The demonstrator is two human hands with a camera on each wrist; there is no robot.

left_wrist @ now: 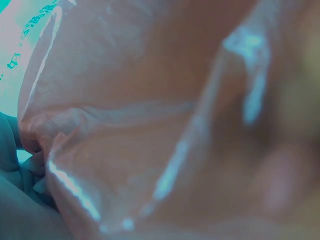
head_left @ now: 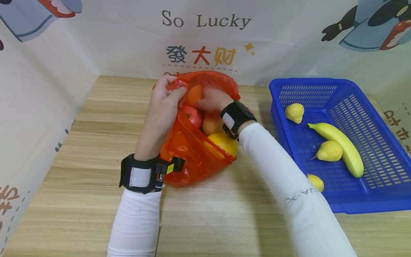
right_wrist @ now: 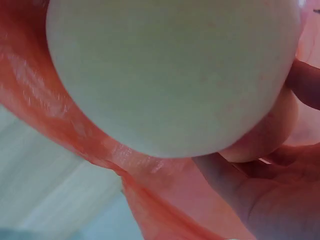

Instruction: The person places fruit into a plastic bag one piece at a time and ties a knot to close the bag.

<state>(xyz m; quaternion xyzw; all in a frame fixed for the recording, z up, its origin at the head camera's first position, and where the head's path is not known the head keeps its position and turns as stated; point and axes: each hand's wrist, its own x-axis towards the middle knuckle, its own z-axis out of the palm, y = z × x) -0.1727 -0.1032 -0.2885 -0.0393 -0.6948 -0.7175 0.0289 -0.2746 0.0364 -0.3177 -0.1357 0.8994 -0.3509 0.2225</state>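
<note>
Left hand (head_left: 161, 110) pinches the red bag (head_left: 192, 157) at its rim, right hand (head_left: 215, 98) grips orange fruit (head_left: 194, 95) inside, blue basket (head_left: 369, 204) standing apart.

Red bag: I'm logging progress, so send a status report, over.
Left hand pinching bag at rim. Right hand inside, at orange fruit; grip unclear. Mouth open, fruit inside. Basket apart, to the right.

Head view bright; right hand (head_left: 213, 100) blurred, soft shadow on table (head_left: 199, 221) below it. Left-wrist view teal-tinted; white glare on bag (head_left: 192, 160) beside left hand (head_left: 163, 112), farther right out of focus. Right-wrist view dimmer, soft.
</note>
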